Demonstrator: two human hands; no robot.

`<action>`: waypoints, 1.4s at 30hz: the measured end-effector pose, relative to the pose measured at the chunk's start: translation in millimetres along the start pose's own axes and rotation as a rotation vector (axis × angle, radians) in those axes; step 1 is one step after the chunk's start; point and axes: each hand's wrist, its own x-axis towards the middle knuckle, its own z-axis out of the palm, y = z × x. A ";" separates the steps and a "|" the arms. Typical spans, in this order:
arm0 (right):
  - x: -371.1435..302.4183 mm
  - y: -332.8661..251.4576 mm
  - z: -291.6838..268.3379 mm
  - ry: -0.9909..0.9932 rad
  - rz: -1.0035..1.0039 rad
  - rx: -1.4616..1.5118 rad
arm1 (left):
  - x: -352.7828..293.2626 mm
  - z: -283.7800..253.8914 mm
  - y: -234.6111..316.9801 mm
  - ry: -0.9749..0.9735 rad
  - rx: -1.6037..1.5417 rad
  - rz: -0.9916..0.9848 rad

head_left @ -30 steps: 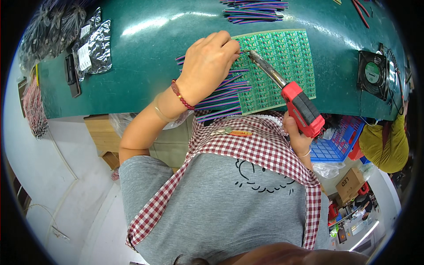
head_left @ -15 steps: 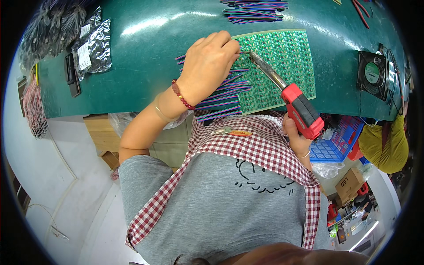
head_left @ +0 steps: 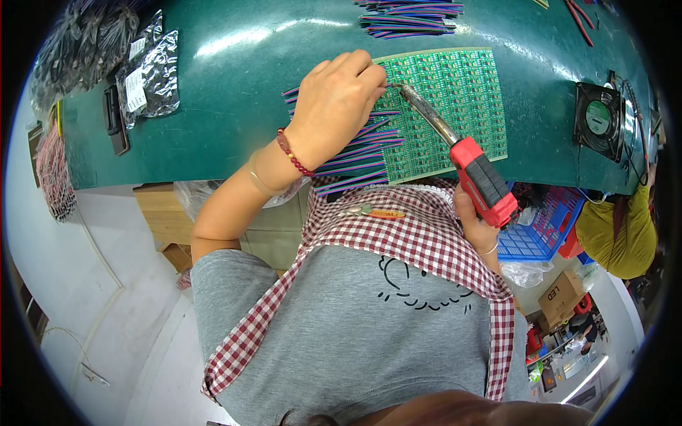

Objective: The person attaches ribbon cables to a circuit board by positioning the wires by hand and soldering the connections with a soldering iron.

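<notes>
My left hand (head_left: 338, 99) is closed in a pinch over the upper left part of a green circuit board panel (head_left: 455, 106). A thin wire end (head_left: 388, 86) shows at its fingertips; most of that wire is hidden beneath the hand. Lower down, several multi-coloured wires (head_left: 359, 157) lie side by side along the panel's left edge, their ends on the boards. My right hand (head_left: 474, 221) grips a soldering iron (head_left: 465, 160) with a red and black handle. Its metal tip points up and left, right by the left fingertips at the panel.
More bundled wires (head_left: 412, 18) lie beyond the panel on the green table (head_left: 234, 106). A black fan (head_left: 599, 119) stands at the right. Silvery bags (head_left: 153, 78) and plastic-wrapped bundles (head_left: 85, 50) sit far left. A blue basket (head_left: 543, 227) is below the table's right edge.
The soldering iron has shifted slightly to the left, its tip a little lower. My left hand stays in the same place, still pinching.
</notes>
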 end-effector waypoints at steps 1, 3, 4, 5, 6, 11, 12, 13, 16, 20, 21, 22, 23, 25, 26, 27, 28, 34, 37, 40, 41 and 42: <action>-0.3 -0.7 -0.3 0.013 0.026 -0.013 | -0.3 0.0 0.0 0.000 -0.001 -0.001; -0.1 -1.4 -1.2 0.019 -0.008 -0.048 | -0.4 0.1 -0.3 0.001 -0.001 0.001; 0.0 -1.6 -1.5 0.021 -0.019 -0.060 | -0.4 0.1 -0.4 0.002 -0.001 0.003; -0.1 -2.0 -1.7 0.005 -0.036 0.026 | -0.4 0.1 -0.5 0.002 -0.001 0.002; -0.3 -2.5 -1.7 0.020 -0.062 0.076 | -0.3 0.0 -0.5 0.004 -0.001 0.004; -0.7 -4.2 0.1 0.015 0.044 0.050 | -0.4 0.0 0.5 0.002 0.006 -0.004; -0.6 -4.2 -0.1 0.009 0.075 0.063 | -0.6 0.0 0.8 0.000 0.009 -0.007; -0.5 -4.0 -0.3 0.004 0.059 0.056 | -0.7 0.0 1.1 -0.002 0.013 -0.010; -0.7 -4.0 -1.3 0.017 0.006 -0.008 | -0.7 0.3 1.5 0.004 0.018 -0.010; -2.9 -12.3 -1.3 0.030 0.065 0.210 | -0.8 0.3 1.2 0.000 0.025 -0.007; -2.6 -16.0 -1.4 0.077 0.103 0.268 | -0.8 0.5 1.1 0.001 0.027 -0.006; -0.8 -19.4 -1.8 0.078 0.103 0.268 | -0.8 0.6 1.1 0.002 0.029 -0.004; 2.6 -22.1 -2.3 0.147 0.114 0.392 | -0.9 0.7 1.0 0.002 0.029 -0.003; 12.3 -25.5 -4.5 0.286 0.150 0.566 | -1.4 0.7 1.0 0.003 0.035 -0.004; 18.6 -25.4 -6.3 0.275 0.126 0.567 | -1.5 0.9 1.1 0.003 0.035 -0.003; 25.6 -24.4 -9.7 0.307 0.057 0.584 | -1.3 0.9 1.5 0.000 0.045 -0.005; 31.5 -22.9 -12.7 0.340 -0.012 0.599 | -1.1 0.7 1.9 -0.003 0.056 -0.006; 36.2 -18.6 -20.1 0.340 0.019 0.715 | -5.5 -8.8 9.5 0.020 0.212 0.003; 29.8 -20.7 -16.8 0.332 0.029 0.686 | -11.6 -12.5 13.9 -0.100 0.123 0.029; 27.1 -22.3 -15.0 0.335 0.026 0.668 | -13.6 -9.2 15.5 -0.166 0.083 0.015; 26.1 -23.0 -15.6 0.332 0.024 0.698 | -14.3 -9.4 15.5 -0.159 0.084 0.014; 25.3 -23.6 -16.0 0.330 0.022 0.727 | -14.6 -9.3 15.4 -0.162 0.082 0.017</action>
